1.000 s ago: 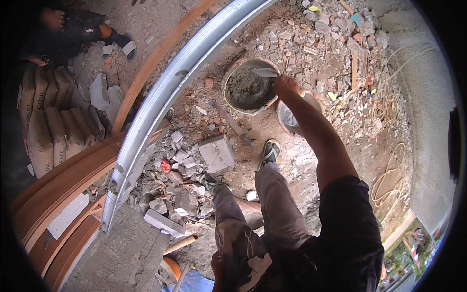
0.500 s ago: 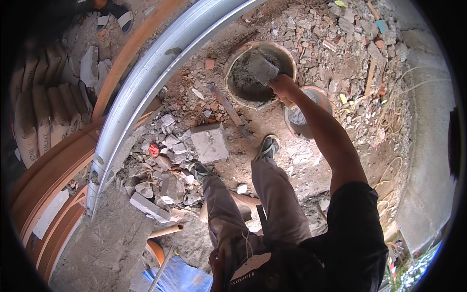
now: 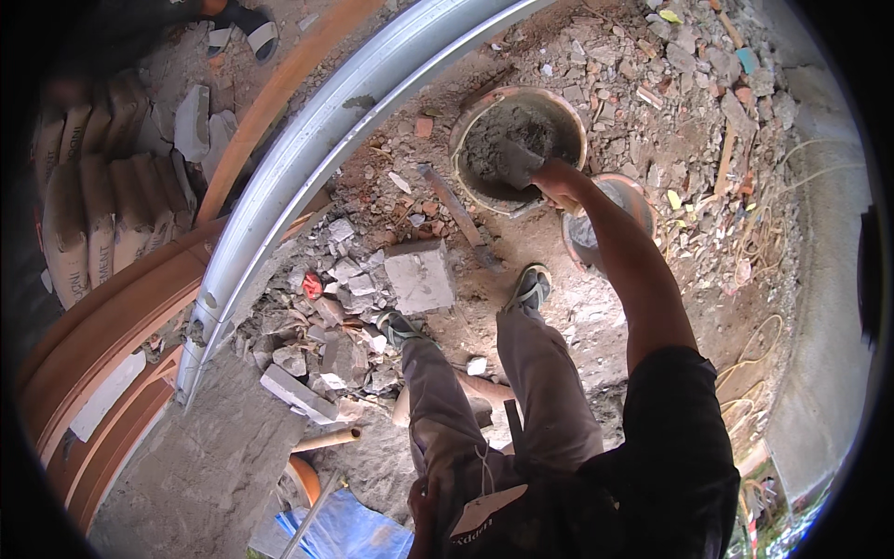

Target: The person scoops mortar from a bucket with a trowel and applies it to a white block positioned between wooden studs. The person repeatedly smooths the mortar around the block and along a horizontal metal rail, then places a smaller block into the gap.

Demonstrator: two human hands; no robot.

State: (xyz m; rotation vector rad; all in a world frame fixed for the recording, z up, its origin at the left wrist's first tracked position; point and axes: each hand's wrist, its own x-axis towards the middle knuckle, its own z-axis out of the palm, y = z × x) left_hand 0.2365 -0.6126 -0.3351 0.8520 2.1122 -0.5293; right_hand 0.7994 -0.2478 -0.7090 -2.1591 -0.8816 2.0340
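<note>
My right hand (image 3: pixel 559 183) is closed around the handle of a trowel, arm stretched forward. The trowel's grey blade (image 3: pixel 520 164) dips at a tilt into wet grey mortar (image 3: pixel 507 130) inside a round bucket (image 3: pixel 455 154). Just beneath my right forearm is a second, smaller bucket (image 3: pixel 649 207) with pale grey contents, partly hidden by the arm. My left hand (image 3: pixel 424 500) hangs low beside my left thigh, in shadow. Its fingers do not show clearly.
Broken bricks and rubble surround a concrete block (image 3: pixel 419 277) near my feet. A curved metal channel (image 3: pixel 270 158) and brown curved frames (image 3: pixel 121 321) stand to the left. Cement sacks (image 3: pixel 116 214) are stacked beyond them. A person's foot (image 3: pixel 253 33) shows at far left.
The trowel blade has gone from raised and flat above the mortar to lower and tilted into it. The whole view has shifted slightly. My left hand stays by my thigh.
</note>
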